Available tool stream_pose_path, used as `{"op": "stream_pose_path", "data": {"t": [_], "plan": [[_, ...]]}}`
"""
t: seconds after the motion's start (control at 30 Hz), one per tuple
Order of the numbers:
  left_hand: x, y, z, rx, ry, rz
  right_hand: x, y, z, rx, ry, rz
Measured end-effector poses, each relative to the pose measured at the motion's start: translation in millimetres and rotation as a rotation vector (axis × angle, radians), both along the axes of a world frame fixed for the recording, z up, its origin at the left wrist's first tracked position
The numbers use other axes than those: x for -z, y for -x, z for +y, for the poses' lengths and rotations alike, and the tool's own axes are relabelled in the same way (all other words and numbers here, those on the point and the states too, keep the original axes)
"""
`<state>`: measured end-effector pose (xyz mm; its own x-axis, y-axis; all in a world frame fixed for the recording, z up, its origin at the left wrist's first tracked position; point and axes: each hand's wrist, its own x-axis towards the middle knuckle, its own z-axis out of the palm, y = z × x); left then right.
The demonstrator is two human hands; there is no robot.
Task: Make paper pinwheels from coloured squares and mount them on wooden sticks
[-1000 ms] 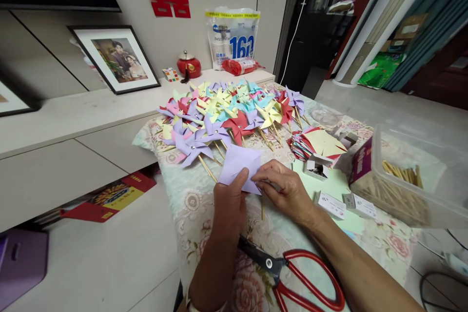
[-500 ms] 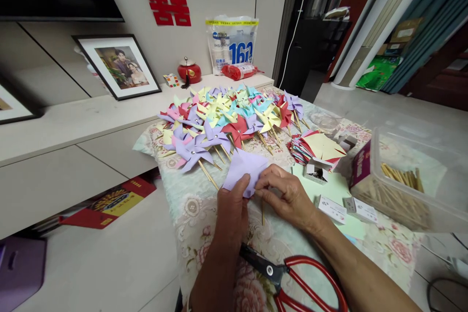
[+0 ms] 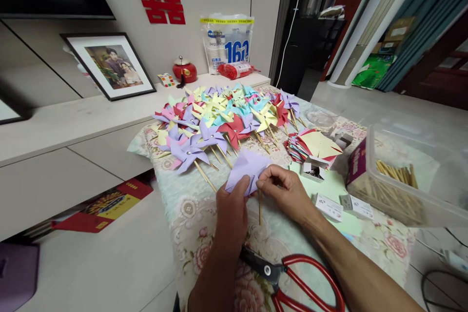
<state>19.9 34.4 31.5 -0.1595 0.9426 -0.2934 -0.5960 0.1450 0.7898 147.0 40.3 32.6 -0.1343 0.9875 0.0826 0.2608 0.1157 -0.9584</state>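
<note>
A purple paper square (image 3: 244, 165) is pinched in my left hand (image 3: 234, 200), the thumb lying across its face. My right hand (image 3: 283, 186) pinches the right edge of the same paper between thumb and fingers, and a flap there is bent over. A thin wooden stick (image 3: 260, 209) points down from beneath the paper; its upper end is hidden. Below my hands lie scissors (image 3: 268, 270) with red handles, their blade tips partly covered by my left wrist. Many finished paper pinwheels (image 3: 188, 152) in several colours lie beyond the paper.
To the right are a stack of cut paper squares (image 3: 318, 144), an open small box (image 3: 313, 171) with dark bits, closed small boxes (image 3: 329, 206) and a clear bin (image 3: 371, 170) of wooden sticks. A cabinet (image 3: 91, 136) runs along the table's far left.
The paper's right side has been bent over into a flap, with my right fingers on it. The view has shifted slightly to the right.
</note>
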Motion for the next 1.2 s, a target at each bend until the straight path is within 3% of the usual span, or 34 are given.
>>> {"op": "stream_pose_path", "data": {"t": [0.2, 0.33, 0.47, 0.7, 0.87, 1.2], "plan": [[-22.1, 7.6, -5.6, 0.101, 0.020, 0.090, 2.7, 1.3, 1.1, 0.070, 0.050, 0.001], [-11.9, 6.1, -3.6, 0.069, 0.012, 0.014, -0.2, -0.5, 1.0, 0.076, -0.005, 0.024], [4.3, 2.7, 2.1, 0.016, 0.037, -0.071, -2.8, -4.1, 0.8, 0.054, -0.175, -0.064], [2.1, 8.0, 2.1, -0.006, 0.035, -0.051, 3.9, -4.5, 0.5, -0.139, -0.498, -0.226], [4.3, 7.5, 1.9, -0.020, 0.033, -0.019, 3.0, -3.1, -1.4, -0.242, -0.551, -0.332], [1.2, 4.4, 3.0, -0.023, 0.058, -0.020, 2.7, -5.3, 0.1, -0.240, -0.582, -0.432]]}}
